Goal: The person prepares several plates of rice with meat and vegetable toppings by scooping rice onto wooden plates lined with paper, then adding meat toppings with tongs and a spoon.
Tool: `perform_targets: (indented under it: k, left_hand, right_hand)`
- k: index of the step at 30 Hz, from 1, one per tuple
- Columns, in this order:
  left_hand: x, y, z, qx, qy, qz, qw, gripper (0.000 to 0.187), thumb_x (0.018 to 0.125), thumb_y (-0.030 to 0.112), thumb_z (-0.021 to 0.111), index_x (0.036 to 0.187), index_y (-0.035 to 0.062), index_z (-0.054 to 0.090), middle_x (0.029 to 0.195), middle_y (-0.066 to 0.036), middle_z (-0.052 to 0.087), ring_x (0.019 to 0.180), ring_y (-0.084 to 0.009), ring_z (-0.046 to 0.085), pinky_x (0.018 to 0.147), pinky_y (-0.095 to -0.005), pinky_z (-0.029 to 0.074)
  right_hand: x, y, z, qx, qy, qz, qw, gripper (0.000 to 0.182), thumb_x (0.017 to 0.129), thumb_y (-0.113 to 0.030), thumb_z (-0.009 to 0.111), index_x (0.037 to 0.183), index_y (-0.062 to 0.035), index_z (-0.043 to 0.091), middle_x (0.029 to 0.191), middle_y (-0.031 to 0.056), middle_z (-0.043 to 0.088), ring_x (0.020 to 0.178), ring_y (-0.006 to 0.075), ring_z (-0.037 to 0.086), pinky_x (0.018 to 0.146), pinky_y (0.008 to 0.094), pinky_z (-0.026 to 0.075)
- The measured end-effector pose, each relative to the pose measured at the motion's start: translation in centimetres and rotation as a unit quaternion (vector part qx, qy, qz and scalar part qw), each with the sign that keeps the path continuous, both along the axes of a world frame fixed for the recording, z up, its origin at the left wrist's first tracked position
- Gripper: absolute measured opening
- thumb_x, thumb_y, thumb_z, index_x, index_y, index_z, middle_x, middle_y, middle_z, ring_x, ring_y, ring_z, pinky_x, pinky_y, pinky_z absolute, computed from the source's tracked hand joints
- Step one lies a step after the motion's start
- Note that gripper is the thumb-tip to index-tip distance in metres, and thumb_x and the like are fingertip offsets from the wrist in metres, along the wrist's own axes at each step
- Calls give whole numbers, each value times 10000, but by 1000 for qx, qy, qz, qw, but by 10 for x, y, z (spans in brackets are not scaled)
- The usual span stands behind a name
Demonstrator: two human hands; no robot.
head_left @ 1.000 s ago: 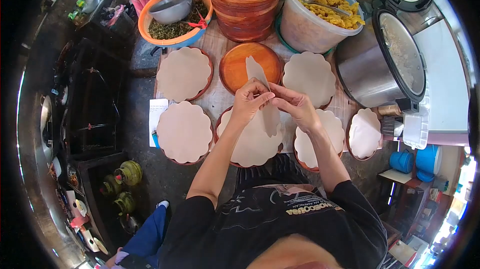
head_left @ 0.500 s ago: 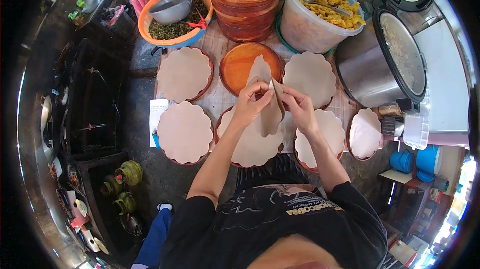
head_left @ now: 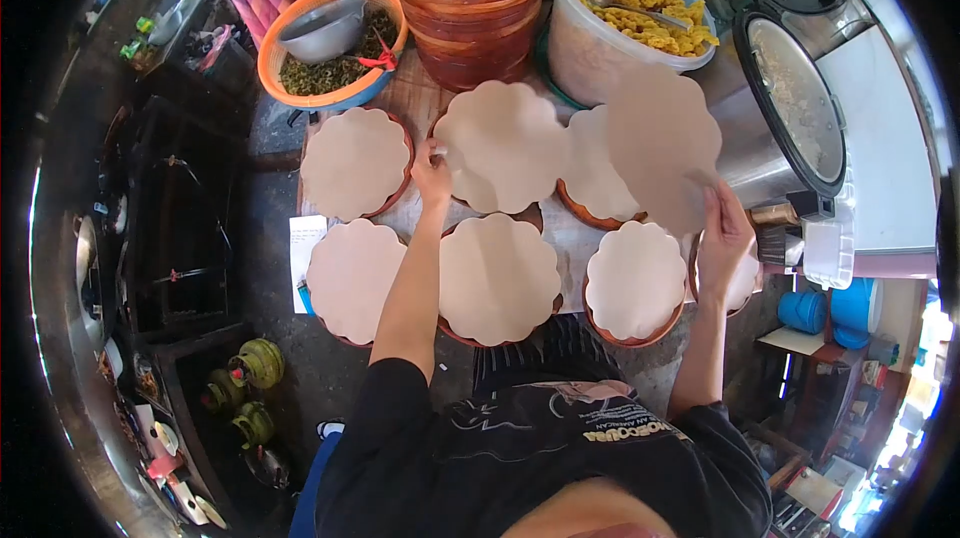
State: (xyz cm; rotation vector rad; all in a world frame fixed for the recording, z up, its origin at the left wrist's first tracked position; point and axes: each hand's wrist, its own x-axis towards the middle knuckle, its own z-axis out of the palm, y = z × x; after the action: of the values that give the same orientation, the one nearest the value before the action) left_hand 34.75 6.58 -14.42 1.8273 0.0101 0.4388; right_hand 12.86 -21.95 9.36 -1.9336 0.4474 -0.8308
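My left hand (head_left: 433, 172) is closed on the left edge of a scalloped brown paper sheet (head_left: 502, 145), over the back middle wooden plate. Raised at the right, another scalloped sheet (head_left: 664, 138) is pinched at its lower edge by my right hand (head_left: 728, 223). This raised sheet partly hides a paper-lined plate (head_left: 594, 173) behind it. More wooden plates with scalloped paper on them stand around: back left (head_left: 355, 163), front left (head_left: 355, 278), front middle (head_left: 498, 280), front right (head_left: 634, 280) and far right, partly behind my right hand.
Along the back are an orange basket (head_left: 272, 58) of greens with a metal bowl (head_left: 325, 30), a stack of wooden plates (head_left: 470, 13) and a clear tub (head_left: 588, 56) of yellow food. A large rice cooker (head_left: 735, 128) is at the right. A written note (head_left: 305, 258) lies at the left edge.
The sheets between my hands have come apart. My left hand moved left with one, now over the bare back plate; my right hand moved right with the other.
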Motion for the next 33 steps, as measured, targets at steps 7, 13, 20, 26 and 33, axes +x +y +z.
perform_targets:
  k: [7,13,20,26,33]
  left_hand:
    - [21,5,-39,4,-6,20,1000,304,701,-98,434,868,36,650,692,-131,618,586,-221,564,593,-328,449]
    - [14,10,-18,174,-28,18,984,283,754,-22,548,1029,20,600,950,-175,590,883,-269,557,805,-353,431]
    - [-142,-103,194,-448,296,-435,723,428,887,201,572,1253,20,444,1237,-111,480,1135,-253,471,931,-343,394]
    - [-192,-148,217,-262,275,-404,832,495,826,22,569,1290,-9,400,1172,-101,538,1015,-187,540,839,-301,456]
    - [-228,-177,234,-286,141,-272,908,470,781,-24,597,1231,4,463,1122,-108,572,999,-201,543,881,-333,429]
  right_hand:
    - [-42,-11,2,-32,48,-36,998,236,910,-35,547,1124,42,611,952,58,661,857,77,582,766,209,463]
    - [-58,-14,-4,-46,43,-34,997,205,884,-16,580,1073,42,635,869,19,651,769,53,561,713,193,456]
    - [-86,-4,17,-311,38,261,913,314,790,-85,598,1095,-16,618,1110,147,630,1044,233,611,872,312,506]
    - [-131,-46,47,-322,7,289,902,424,711,-137,683,1122,-63,610,1148,73,610,1064,245,586,874,338,493]
    - [-257,-338,-4,-372,127,-408,824,750,642,-175,782,1271,-35,398,1201,185,496,1069,373,484,899,440,420]
